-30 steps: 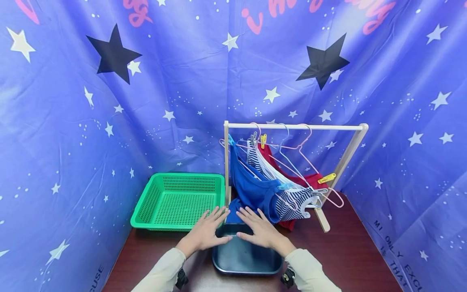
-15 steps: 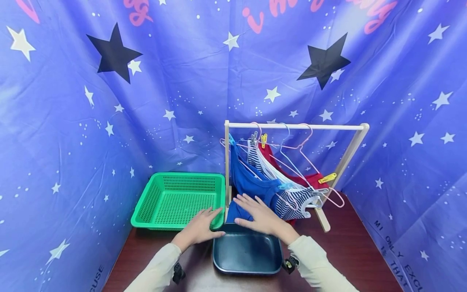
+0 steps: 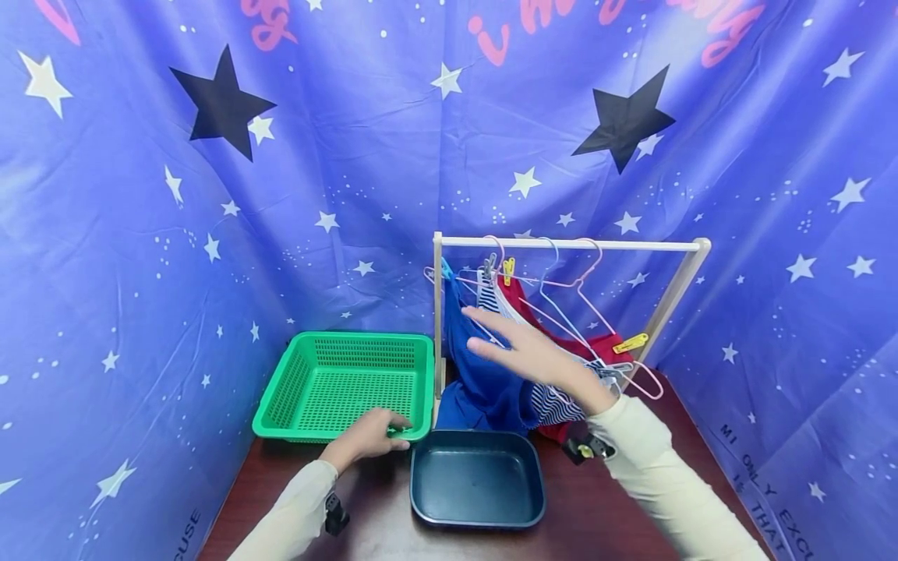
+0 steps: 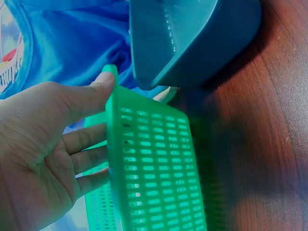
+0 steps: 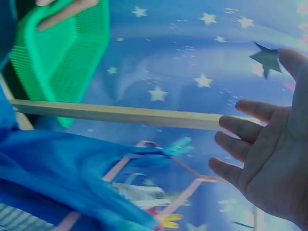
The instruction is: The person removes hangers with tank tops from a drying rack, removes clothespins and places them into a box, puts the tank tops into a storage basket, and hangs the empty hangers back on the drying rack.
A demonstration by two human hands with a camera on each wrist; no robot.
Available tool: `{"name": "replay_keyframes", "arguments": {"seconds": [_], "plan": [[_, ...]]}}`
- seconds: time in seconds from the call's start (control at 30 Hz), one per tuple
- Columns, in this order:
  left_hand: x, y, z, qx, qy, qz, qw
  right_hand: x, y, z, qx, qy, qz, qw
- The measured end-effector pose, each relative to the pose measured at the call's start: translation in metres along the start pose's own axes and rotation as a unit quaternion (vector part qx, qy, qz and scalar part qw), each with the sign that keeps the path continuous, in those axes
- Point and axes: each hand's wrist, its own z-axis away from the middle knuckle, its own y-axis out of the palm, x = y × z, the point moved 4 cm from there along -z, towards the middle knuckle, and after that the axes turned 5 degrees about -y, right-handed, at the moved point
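Note:
With thumb and fingers on either side of the rim, my left hand [image 3: 368,436] holds the front right corner of the green perforated basket [image 3: 288,433]. The left wrist view shows the grip on the basket wall [image 4: 154,159] closely. Raised in the air, my right hand [image 3: 526,351] has its fingers spread and holds nothing. It is in front of a blue garment [image 3: 480,393] on the wooden rack [image 3: 575,245], hiding part of it. In the right wrist view, the palm of the right hand [image 5: 264,159] appears beside the rack's post [image 5: 144,116].
A dark rectangular tray [image 3: 477,487] stands in front of the rack, right of the basket. A striped garment [image 3: 554,409] and a red garment [image 3: 606,348] hang behind the blue one. Yellow clothespins [image 3: 630,343] and pink hangers [image 3: 596,312] show there. A starred curtain [image 3: 365,195] encloses the table.
My left hand has moved left and down from over the tray to the basket's rim and gripped it. The right hand has risen up and to the right, away from the tray.

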Motion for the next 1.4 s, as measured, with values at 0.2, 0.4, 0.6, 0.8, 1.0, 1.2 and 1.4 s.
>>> {"name": "replay_keyframes", "arguments": {"seconds": [0.2,0.4,0.6,0.8,1.0,1.2,1.4], "plan": [[0.003,-0.001,0.001,0.006,0.006,-0.009,0.9999,0.003,-0.046,-0.015,-0.064,0.061,-0.041,0.995],[0.003,-0.002,0.0,0.011,0.013,-0.007,0.9998,-0.013,-0.073,-0.033,-0.095,0.163,-0.117,0.975],[0.003,-0.004,-0.003,0.017,0.008,-0.001,0.9998,-0.024,-0.08,-0.046,-0.054,0.232,-0.182,0.954],[0.008,-0.004,-0.011,0.018,-0.007,0.013,0.9997,-0.034,-0.079,-0.059,-0.007,0.254,-0.191,0.948],[0.009,-0.005,-0.015,0.014,-0.026,0.026,0.9992,-0.045,-0.073,-0.071,-0.003,0.261,-0.162,0.952],[0.004,-0.008,-0.015,0.015,-0.032,0.024,0.9991,-0.05,-0.062,-0.078,-0.001,0.27,-0.157,0.95],[0.003,-0.007,-0.017,0.016,-0.04,0.015,0.999,-0.053,-0.053,-0.083,0.004,0.284,-0.187,0.94]]}}
